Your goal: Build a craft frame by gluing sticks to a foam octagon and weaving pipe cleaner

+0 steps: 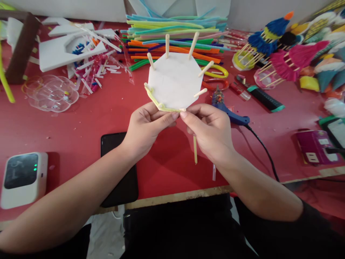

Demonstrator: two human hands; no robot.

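Between both hands is a white many-sided board [175,79] with several short wooden sticks [193,45] standing round its edge. A pale yellow pipe cleaner [152,96] runs along the lower left edge, against the sticks there. My left hand [151,124] pinches the near edge, thumb on top and fingers beneath. My right hand [208,124] is closed at the same edge, its thumb tip by the nearest stick and the pipe cleaner. A loose yellow end [195,151] hangs down below my right hand. The fingers under the board are partly hidden.
A blue glue gun [231,114] with a black cord lies right of my right hand, near yellow-handled scissors [219,71] and a box cutter [265,98]. Coloured pipe cleaners [172,27] are stacked behind. A black phone [121,187] lies under my left forearm.
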